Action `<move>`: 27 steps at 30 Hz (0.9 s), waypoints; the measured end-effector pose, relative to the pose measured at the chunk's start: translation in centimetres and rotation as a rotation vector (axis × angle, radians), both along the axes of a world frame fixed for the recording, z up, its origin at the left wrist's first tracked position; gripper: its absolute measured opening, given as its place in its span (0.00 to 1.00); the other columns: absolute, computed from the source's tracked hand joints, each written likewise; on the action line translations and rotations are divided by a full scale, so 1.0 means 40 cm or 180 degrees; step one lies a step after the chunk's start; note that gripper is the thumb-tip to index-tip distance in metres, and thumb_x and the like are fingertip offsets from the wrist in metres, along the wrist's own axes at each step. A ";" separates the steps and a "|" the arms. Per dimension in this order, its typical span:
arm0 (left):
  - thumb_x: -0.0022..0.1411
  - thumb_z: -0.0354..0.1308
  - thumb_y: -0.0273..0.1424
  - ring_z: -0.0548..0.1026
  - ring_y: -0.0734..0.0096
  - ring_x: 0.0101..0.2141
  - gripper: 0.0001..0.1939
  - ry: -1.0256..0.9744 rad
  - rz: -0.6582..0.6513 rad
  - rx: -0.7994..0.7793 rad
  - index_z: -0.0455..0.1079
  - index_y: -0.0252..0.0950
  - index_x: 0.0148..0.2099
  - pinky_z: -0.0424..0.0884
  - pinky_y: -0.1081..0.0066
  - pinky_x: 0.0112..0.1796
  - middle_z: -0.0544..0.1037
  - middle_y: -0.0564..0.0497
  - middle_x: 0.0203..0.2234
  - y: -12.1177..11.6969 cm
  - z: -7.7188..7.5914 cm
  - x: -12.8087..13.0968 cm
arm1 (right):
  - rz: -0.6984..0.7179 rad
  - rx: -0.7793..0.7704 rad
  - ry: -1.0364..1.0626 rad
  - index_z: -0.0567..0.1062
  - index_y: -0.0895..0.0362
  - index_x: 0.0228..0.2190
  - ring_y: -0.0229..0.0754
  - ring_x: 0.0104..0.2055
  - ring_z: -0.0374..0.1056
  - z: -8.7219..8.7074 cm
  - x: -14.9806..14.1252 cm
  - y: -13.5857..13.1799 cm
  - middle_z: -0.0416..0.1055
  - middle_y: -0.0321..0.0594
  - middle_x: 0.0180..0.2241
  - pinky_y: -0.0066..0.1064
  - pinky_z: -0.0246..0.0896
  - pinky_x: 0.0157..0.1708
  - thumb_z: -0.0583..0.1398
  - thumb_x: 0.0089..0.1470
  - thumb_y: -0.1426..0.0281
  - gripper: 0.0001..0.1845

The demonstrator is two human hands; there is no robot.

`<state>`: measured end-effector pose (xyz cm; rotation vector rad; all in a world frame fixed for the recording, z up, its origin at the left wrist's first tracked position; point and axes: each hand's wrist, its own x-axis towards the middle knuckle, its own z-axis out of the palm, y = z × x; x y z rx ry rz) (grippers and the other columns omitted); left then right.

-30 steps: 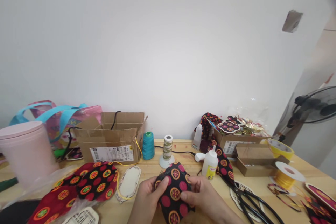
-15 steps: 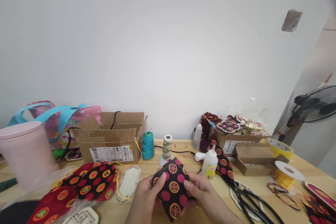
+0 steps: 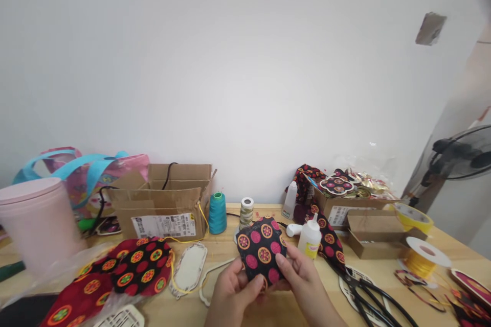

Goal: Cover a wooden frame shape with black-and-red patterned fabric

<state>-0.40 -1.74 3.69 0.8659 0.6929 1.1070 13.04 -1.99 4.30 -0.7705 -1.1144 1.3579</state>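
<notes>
Both hands hold a piece of black patterned fabric with magenta dots and orange-ringed flowers, tilted up over the wooden table. My left hand is closed on its lower left part, thumb across the front. My right hand grips the lower right edge, thumb on the front and fingers behind. Whether something lies inside the fabric is hidden. Beside my left hand is a pale thin outline frame, partly covered by the hand. A white glue bottle with a yellow label stands just beyond my right hand.
Black-handled scissors lie at right, near a yellow cord spool. Cardboard boxes and a teal thread cone stand at the back. Patterned cloth pieces, a pale oval frame and a pink bin are at left.
The fabric has moved up and slightly right and has turned, so its lower corner no longer points down. Both hands have shifted their grip, and the pale outline frame has come into view.
</notes>
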 end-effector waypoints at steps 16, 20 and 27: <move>0.54 0.42 0.51 0.75 0.61 0.33 0.30 -0.0393 -0.0421 -0.0571 0.70 0.32 0.42 0.69 0.67 0.32 0.79 0.44 0.29 0.002 0.026 -0.036 | 0.0081 -0.0101 -0.0041 0.70 0.57 0.37 0.40 0.26 0.71 0.010 0.000 -0.012 0.75 0.38 0.27 0.29 0.68 0.21 0.59 0.48 0.63 0.14; 0.47 0.58 0.42 0.75 0.60 0.33 0.20 0.0070 -0.0208 -0.0213 0.71 0.33 0.39 0.69 0.65 0.33 0.79 0.45 0.31 0.006 0.022 -0.024 | 0.0122 -0.0179 -0.0015 0.69 0.56 0.36 0.39 0.26 0.71 0.001 -0.005 -0.006 0.75 0.37 0.30 0.29 0.67 0.21 0.59 0.47 0.62 0.14; 0.43 0.64 0.32 0.76 0.60 0.32 0.14 -0.0223 0.0397 -0.0352 0.72 0.31 0.35 0.70 0.64 0.36 0.80 0.46 0.27 0.010 0.030 -0.020 | -0.0071 0.0135 -0.0542 0.70 0.56 0.39 0.41 0.32 0.70 -0.029 -0.019 -0.007 0.74 0.42 0.35 0.31 0.64 0.31 0.58 0.46 0.57 0.21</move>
